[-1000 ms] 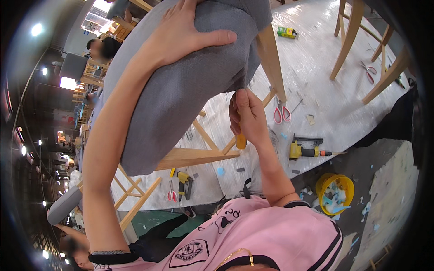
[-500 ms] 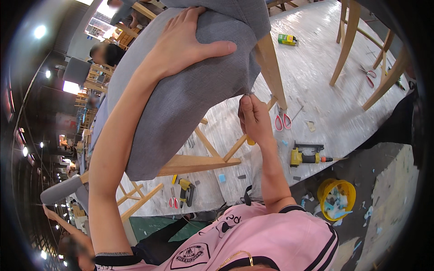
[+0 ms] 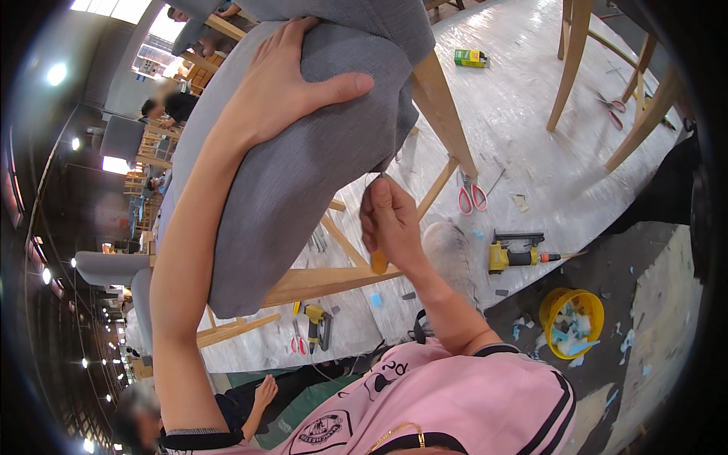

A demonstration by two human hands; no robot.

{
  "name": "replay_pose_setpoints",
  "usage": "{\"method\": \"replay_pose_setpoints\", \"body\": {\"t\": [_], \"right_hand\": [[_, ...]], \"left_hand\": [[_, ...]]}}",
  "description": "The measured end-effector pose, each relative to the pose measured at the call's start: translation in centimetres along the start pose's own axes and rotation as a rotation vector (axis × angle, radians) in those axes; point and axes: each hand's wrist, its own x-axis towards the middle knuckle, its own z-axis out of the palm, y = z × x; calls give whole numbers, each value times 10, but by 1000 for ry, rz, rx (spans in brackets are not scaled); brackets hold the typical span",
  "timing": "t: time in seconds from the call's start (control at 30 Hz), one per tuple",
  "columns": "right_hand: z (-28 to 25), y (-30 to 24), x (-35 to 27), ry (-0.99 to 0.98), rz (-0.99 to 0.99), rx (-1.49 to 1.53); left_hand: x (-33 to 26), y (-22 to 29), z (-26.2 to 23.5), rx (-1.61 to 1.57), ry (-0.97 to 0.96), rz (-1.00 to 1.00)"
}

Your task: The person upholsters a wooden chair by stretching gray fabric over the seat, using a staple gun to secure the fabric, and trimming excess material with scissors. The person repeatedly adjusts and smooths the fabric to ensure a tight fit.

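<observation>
Littered white workshop floor (image 3: 546,114); left hand (image 3: 284,83) spread flat on grey upholstery (image 3: 303,174), right hand (image 3: 390,220) gripping orange-handled tool (image 3: 379,262) at fabric edge — could slip, tear cloth.

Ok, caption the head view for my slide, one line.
Left hand presses grey upholstered seat on a wooden frame while right hand works a yellow-handled tool at the fabric edge.

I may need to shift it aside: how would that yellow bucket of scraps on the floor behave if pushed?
The yellow bucket looks like thin plastic holding light scraps, so it is probably light and would slide readily. It is wide and low, so tipping seems unlikely. Scraps heaped near its rim might spill.
</observation>
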Motion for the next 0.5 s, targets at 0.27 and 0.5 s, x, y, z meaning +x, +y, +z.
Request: {"method": "replay_pose_setpoints", "body": {"t": [0.27,0.5], "right_hand": [[15,-32,-1,12,96,-17],[-1,-19,6,15,6,-159]], "left_hand": [[-3,-2,2,51,29,31],[2,0,2,35,-4,15]]}}
